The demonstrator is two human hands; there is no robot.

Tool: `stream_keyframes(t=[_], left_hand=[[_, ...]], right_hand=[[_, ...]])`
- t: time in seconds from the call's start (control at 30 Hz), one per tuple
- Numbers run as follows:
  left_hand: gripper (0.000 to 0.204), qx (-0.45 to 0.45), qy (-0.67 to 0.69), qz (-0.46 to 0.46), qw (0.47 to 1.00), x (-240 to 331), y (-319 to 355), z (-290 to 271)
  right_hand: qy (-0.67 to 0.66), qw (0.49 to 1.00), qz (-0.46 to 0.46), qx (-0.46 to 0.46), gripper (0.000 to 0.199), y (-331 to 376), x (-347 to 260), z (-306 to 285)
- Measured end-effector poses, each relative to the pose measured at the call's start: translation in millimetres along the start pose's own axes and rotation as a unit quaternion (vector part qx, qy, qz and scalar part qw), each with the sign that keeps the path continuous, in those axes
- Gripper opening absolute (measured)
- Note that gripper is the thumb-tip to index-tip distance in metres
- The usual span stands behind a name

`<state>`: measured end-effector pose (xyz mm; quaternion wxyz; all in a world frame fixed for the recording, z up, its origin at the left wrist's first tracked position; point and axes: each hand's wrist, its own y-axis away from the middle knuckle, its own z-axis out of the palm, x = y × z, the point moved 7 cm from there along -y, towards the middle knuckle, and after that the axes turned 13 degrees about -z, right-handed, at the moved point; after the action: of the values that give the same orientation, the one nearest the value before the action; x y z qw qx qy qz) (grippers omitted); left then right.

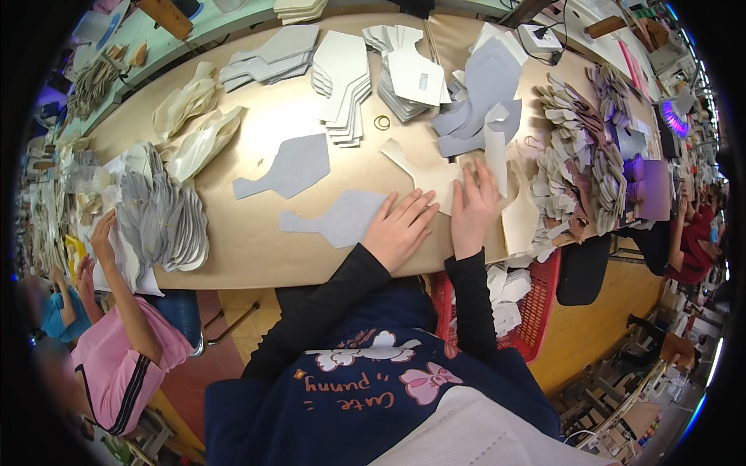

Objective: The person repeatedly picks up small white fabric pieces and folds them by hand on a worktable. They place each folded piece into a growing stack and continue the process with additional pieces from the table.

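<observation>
My left hand (400, 234) lies flat with its fingers apart. It covers the right end of a grey paddle-shaped cut piece (334, 220), and its fingertips rest on a cream cut piece (416, 165). My right hand (475, 210) presses on the right side of that cream piece, fingers stretched out, beside a whitish strip (496, 147). Another grey cut piece (293, 167) of similar shape lies farther left. A curved cream piece (520, 210) sits just right of my right hand. Whether anything thin is under my right fingers is hidden.
Stacked white pieces (342, 81) and grey sheets (489, 85) line the table's far side. Bundled grey pieces (159, 210) stand left, near a person in pink (128, 365). Piled strips (567, 163) lie right. A red basket (544, 299) of scraps stands below the edge.
</observation>
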<state>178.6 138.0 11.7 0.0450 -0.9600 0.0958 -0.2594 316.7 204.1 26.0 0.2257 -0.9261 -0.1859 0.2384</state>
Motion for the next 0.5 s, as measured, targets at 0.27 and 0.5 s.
stream_keyframes(t=[0.27,0.5], left_hand=[[0.048,-0.008,0.008,-0.004,1.0,-0.3,-0.5,-0.3],[0.048,-0.011,0.005,-0.004,1.0,-0.3,-0.4,-0.9]], right_hand=[[0.014,1.0,-0.014,0.021,0.021,-0.1,-3.5,-6.0],[-0.047,0.999,-0.001,0.012,0.018,4.4,0.2,-8.6]])
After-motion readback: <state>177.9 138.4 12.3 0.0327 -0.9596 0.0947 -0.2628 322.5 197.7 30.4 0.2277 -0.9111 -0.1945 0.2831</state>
